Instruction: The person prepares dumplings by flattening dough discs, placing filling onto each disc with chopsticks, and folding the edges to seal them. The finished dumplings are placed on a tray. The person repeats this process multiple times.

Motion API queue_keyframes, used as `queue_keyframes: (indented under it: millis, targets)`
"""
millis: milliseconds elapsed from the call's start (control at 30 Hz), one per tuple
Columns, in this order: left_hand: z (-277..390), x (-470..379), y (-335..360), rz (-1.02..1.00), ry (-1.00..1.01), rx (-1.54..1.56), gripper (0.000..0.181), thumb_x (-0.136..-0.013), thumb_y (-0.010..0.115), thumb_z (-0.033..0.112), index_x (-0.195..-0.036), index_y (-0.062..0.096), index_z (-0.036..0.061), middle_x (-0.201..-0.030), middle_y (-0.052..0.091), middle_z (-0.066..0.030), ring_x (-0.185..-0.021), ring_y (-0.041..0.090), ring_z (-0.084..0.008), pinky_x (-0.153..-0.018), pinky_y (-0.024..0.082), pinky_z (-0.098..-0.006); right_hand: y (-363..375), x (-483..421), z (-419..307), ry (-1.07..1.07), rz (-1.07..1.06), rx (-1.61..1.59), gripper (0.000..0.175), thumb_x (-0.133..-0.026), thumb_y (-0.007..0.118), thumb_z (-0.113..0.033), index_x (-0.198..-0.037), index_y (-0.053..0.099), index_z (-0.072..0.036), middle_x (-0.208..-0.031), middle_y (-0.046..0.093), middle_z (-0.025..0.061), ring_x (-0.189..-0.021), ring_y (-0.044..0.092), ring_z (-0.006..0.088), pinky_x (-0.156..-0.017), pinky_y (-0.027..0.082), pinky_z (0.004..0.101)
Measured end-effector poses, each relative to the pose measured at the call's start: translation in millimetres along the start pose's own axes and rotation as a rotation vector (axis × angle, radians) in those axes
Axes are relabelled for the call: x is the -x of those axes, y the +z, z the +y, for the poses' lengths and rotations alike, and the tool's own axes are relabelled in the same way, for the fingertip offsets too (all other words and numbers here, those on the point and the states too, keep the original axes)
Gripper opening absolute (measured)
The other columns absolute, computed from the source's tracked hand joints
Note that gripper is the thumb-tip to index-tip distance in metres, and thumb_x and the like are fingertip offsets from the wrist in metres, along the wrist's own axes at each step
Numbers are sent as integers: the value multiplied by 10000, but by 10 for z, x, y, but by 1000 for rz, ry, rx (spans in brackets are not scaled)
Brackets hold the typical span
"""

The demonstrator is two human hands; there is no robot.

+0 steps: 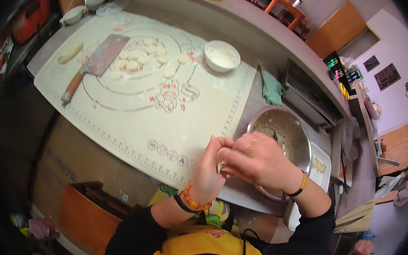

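My left hand [209, 168] and my right hand [259, 161] meet above the near right edge of a pale pastry mat [127, 128]. Between them they hold a small piece of dough [220, 161], mostly hidden by the fingers. Partly behind my right hand is a steel bowl [305, 151] with a chopped filling [275, 128] smeared inside. Farther off on the mat lie several small dough rounds [143, 59], and a cleaver [105, 55] with a wooden handle. A white bowl of flour [222, 56] stands at the mat's far right, and a dough roll [70, 52] at its left.
A white tray [326, 160] holding pale pieces sits beyond the steel bowl. A green cloth [272, 86] lies next to a dark metal box [306, 96]. A raised ledge [250, 16] runs along the back. At lower right, another person's hand [363, 249] shows.
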State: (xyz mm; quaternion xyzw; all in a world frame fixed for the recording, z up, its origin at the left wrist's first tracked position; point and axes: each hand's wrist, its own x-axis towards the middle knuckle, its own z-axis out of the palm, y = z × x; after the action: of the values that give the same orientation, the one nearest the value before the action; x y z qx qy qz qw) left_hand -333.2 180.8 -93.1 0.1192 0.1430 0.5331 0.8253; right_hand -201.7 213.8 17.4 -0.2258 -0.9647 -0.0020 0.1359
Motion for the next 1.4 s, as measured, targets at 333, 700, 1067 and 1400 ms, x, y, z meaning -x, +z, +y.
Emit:
queue_keyframes:
  millis: [333, 700, 1067, 1400]
  targets:
    - [744, 2, -545, 162, 743, -900, 528, -1042, 265, 428, -1279, 450, -6, -1283, 505, -156, -1176, 494, -260, -1001, 380, -400, 146, -930, 1518, 535, 144, -820, 127, -924, 650, -152, -960, 650, -30, -799, 631, 64, -721, 586, 117, -671, 480, 269]
    - [642, -260, -594, 160, 1015, -1408, 548, -1029, 305, 429, -1228, 474, -54, -1220, 524, -228, -1183, 500, -387, -1025, 371, -470, 831, -1188, 3197, 653, 48, 322, 129, -824, 580, -134, -867, 701, -124, -887, 697, 113, -891, 657, 305, -759, 527, 413]
    - [-166, -568, -507, 249, 993, -1256, 578, -1053, 222, 404, -1289, 455, -70, -1316, 484, -206, -1274, 449, -324, -1108, 320, -434, -1210, 1356, 2499, 820, 329, -370, 164, -912, 655, -155, -924, 657, 9, -788, 648, 16, -729, 556, 83, -666, 467, 261]
    - [-848, -320, -91, 213, 932, -1298, 490, -1067, 237, 335, -1275, 467, -43, -1316, 493, -157, -1264, 454, -270, -1119, 323, -420, -1247, 4367, 1082, 1491, 392, -120, 138, -821, 637, -139, -854, 659, -7, -783, 693, 131, -728, 671, 262, -680, 514, 367]
